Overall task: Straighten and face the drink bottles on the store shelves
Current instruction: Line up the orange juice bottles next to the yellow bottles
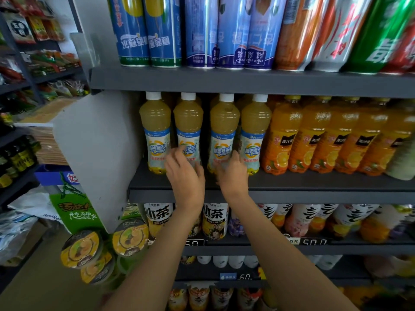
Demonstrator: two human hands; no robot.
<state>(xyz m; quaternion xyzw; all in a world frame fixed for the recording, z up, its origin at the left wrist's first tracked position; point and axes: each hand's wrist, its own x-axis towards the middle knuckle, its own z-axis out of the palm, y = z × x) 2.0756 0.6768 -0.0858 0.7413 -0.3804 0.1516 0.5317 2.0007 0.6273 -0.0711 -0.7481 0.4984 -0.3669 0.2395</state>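
Note:
Several pale-yellow juice bottles with white caps stand upright at the front of the middle shelf (292, 184), labels facing out. My left hand (185, 173) grips the lower part of the second bottle (188, 124), thumb on its label. My right hand (232, 173) wraps the base of the third bottle (224, 124), fingers against its right side. The first bottle (155, 126) and the fourth bottle (256, 129) stand untouched on either side. More bottles sit behind them, mostly hidden.
Orange juice bottles (283, 140) fill the same shelf to the right. Tall cans (202, 32) line the shelf above. Tea and soda bottles (215, 221) stand below. A white end panel (98, 149) bounds the left, with noodle cups (83, 248) hanging beneath.

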